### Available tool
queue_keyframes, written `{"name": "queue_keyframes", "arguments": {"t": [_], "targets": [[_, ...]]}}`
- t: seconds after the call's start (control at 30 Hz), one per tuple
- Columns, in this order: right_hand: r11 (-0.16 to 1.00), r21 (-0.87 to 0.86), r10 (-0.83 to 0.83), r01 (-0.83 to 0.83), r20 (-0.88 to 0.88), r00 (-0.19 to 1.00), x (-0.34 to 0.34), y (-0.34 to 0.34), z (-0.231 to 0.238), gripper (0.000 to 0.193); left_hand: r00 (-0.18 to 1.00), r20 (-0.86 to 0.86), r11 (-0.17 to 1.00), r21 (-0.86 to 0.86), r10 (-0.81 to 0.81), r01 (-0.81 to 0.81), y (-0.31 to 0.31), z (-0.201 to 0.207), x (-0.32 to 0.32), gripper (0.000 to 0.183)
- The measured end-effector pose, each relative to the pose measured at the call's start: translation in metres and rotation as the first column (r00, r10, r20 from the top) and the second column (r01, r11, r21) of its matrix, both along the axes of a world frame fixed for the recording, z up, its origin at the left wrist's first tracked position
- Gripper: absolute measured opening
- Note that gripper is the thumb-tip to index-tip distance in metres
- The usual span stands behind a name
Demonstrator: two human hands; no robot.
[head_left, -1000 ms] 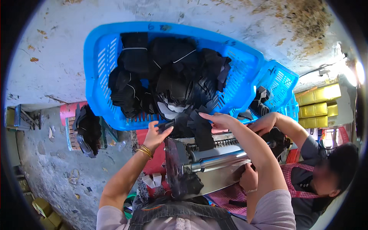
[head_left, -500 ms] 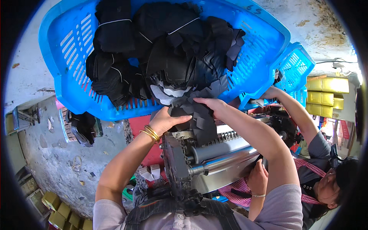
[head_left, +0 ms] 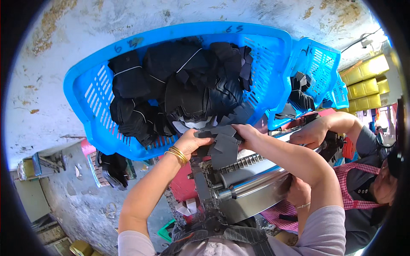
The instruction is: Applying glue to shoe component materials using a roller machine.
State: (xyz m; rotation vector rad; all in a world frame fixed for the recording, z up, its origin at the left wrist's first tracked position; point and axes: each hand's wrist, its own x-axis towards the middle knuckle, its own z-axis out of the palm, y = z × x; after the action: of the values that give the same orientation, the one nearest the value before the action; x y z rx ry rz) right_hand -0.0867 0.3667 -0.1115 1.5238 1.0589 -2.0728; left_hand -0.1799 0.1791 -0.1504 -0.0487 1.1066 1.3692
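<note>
While both bare hands meet at the centre, they hold a fanned bunch of flat, matte black pieces with angular edges (head_left: 224,149), just beside the lower rim of a large bright-blue slotted plastic basket (head_left: 179,31). The person's left hand (head_left: 193,142) (gold-coloured bangles (head_left: 176,156) circle its wrist) grips the bunch at its left edge, thumb laid on top; the right hand (head_left: 247,136) grasps the right edge, some of its fingers hidden.

Room is tight: the basket's edge lies just beyond the hands, and the bunch's lower end hangs over a grey metal machine with shiny rollers (head_left: 256,183). At right, a co-worker's hand (head_left: 311,132) is near the right forearm; wider room lies left of the left forearm, over the grey concrete floor (head_left: 77,200).

Banded stacks of black cut pieces (head_left: 128,81) fill much of the basket. Dark handwritten marks stand on its upper rim, and another shows on a second blue basket (head_left: 321,70) at right
</note>
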Motion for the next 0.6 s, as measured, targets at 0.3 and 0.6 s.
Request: {"name": "queue_keyframes", "arguments": {"t": [0.3, 0.6], "targets": [[0.988, 0.116, -0.075, 0.106, -0.244, 0.967, 0.001, -0.005, 0.072, 0.034, 0.977, -0.193, 0.996, 0.039, 0.092, -0.086, 0.001, 0.094, -0.009, 0.045], [0.966, 0.110, -0.119, 0.234, -0.614, 0.780, -0.079, 0.034, 0.100, 0.046, 0.667, -0.725, 0.985, 0.135, 0.171, -0.106, 0.041, 0.169, -0.083, 0.054]]}}
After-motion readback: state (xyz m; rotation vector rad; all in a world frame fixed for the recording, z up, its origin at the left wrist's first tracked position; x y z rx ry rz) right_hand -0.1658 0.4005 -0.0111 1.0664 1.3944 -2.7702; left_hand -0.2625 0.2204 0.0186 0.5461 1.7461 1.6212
